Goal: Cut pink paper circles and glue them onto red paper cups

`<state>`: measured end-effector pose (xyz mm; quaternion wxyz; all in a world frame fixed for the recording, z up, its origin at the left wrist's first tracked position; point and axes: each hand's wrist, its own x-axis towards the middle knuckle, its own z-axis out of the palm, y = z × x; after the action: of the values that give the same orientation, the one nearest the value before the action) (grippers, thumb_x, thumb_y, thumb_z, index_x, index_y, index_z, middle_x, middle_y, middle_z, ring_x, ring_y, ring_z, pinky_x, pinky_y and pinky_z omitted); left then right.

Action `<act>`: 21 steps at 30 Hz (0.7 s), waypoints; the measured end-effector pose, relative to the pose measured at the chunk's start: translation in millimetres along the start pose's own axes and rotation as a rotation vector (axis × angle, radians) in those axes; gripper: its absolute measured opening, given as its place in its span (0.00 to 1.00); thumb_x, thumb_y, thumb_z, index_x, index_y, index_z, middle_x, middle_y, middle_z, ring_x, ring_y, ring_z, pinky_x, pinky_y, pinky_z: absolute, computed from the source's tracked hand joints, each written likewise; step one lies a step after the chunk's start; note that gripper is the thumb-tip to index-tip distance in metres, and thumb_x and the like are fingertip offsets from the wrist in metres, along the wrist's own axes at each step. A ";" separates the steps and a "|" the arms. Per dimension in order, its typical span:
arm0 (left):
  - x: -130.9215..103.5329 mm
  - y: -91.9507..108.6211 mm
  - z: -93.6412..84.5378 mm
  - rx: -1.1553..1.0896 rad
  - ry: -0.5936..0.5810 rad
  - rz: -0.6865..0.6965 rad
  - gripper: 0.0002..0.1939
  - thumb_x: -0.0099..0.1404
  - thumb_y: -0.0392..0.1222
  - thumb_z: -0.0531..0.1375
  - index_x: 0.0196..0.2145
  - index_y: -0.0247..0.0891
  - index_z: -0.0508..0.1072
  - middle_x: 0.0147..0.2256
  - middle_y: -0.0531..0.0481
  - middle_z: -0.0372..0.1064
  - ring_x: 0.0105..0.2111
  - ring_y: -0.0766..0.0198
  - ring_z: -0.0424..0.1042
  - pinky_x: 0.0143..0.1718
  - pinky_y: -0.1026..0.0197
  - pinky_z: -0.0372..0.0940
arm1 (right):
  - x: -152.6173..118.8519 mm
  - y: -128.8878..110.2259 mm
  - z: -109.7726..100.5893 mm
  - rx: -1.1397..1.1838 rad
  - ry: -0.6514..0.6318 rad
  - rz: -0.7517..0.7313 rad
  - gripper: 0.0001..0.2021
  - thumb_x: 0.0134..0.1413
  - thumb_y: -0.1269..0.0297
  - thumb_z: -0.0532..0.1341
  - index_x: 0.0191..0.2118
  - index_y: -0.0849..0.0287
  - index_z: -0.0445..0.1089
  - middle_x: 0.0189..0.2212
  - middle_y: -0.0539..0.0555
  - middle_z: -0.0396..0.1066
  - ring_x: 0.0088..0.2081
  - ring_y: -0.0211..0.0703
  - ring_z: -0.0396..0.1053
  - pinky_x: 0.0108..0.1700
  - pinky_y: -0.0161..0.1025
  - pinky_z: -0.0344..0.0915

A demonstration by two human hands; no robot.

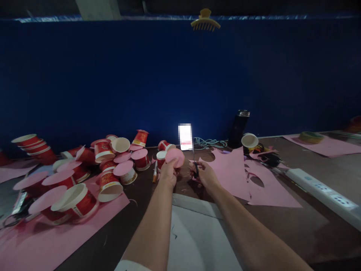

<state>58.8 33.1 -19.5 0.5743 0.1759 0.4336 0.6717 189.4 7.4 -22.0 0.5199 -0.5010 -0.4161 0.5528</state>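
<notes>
A round pink paper disc (175, 157) is pinched in my left hand (169, 173), near the middle of the table. To its right, my right hand (205, 174) is closed on the dark handles of a pair of scissors (196, 169), whose blades point up and away from me. The scissors and the disc are apart. Just behind my left hand stands a red and white paper cup (161, 158). Cut pink paper sheets (228, 171) with curved edges lie right of my right hand.
Many red paper cups (109, 184), several with pink discs, crowd the left. A bright phone (185, 136) stands at the back. A dark bottle (238, 128), a tipped cup (249, 140) and a white power strip (321, 194) are on the right.
</notes>
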 end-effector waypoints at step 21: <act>-5.3 3.1 5.5 -0.142 -0.030 0.012 0.16 0.46 0.28 0.65 0.35 0.34 0.71 0.29 0.51 0.70 0.24 0.68 0.69 0.22 0.67 0.62 | -9.5 2.3 4.4 -0.021 -0.225 -0.076 0.13 0.42 0.61 0.66 0.37 0.57 0.72 0.25 0.49 0.72 0.24 0.35 0.66 0.25 0.31 0.62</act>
<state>62.4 30.4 -12.6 0.5876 0.1474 0.3752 0.7016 184.2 -2.0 -22.4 0.4851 -0.4254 -0.4962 0.5809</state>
